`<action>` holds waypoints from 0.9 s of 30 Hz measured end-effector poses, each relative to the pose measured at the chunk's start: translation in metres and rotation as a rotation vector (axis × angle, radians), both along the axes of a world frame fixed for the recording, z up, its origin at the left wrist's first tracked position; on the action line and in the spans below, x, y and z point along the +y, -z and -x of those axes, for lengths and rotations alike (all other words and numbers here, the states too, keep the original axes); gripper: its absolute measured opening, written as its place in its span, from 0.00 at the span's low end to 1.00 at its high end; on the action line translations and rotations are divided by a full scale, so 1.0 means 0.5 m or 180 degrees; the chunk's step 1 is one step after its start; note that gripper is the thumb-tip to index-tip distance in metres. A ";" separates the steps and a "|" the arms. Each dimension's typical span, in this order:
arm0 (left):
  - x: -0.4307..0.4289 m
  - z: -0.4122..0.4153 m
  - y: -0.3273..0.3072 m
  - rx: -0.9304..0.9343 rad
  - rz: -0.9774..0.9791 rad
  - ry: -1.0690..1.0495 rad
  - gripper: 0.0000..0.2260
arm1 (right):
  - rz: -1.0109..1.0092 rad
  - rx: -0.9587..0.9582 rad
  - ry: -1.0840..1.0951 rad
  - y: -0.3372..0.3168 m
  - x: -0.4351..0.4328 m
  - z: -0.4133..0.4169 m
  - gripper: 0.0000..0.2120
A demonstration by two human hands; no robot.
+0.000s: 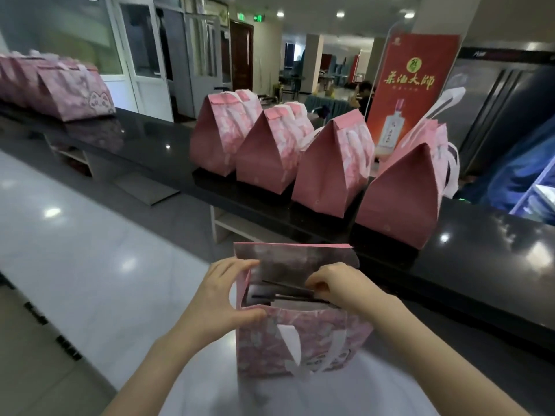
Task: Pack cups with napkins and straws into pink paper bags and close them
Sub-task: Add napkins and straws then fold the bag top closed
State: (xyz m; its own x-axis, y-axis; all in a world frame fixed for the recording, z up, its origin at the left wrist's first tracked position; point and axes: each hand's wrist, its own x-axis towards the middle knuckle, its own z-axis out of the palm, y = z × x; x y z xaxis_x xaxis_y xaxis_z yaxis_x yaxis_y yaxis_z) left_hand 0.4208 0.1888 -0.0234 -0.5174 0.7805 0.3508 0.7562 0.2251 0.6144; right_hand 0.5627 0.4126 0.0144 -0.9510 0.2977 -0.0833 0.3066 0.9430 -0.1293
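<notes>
An open pink paper bag with white handles stands in front of me on a pale surface. My left hand grips the bag's left edge, thumb on the near wall and fingers over the rim. My right hand reaches into the mouth and pinches dark straws that lie across the top of what is inside. A white shape shows under the straws; I cannot tell what it is. Several closed pink bags stand in a row on the black counter beyond.
More pink bags sit at the far left of the counter. A red sign with a bottle picture stands behind the row. Shelves lie under the counter. A person in blue clothing is at the right edge.
</notes>
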 end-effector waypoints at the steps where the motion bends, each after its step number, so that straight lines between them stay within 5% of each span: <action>1: 0.003 -0.002 0.002 0.0001 -0.0044 -0.0069 0.34 | 0.0037 0.0024 -0.0041 0.004 0.002 0.001 0.14; 8: 0.019 0.015 0.002 0.0131 -0.0370 -0.0328 0.41 | 0.0378 0.1644 -0.0053 -0.007 0.048 -0.055 0.20; 12: 0.041 0.058 -0.024 0.0127 -0.0031 -0.0152 0.51 | 0.0692 0.0966 0.0064 -0.032 0.089 -0.086 0.49; 15: 0.063 0.097 -0.037 -0.0172 0.0283 0.0135 0.55 | 0.0449 0.0381 0.0062 -0.031 0.110 -0.077 0.59; 21: 0.101 0.167 -0.036 -0.0730 0.0617 0.0717 0.52 | 0.0176 -0.0062 0.0387 -0.024 0.121 -0.029 0.61; 27: 0.131 0.232 -0.017 -0.0540 0.0409 0.1032 0.34 | 0.0153 0.0336 0.0760 -0.015 0.089 -0.001 0.44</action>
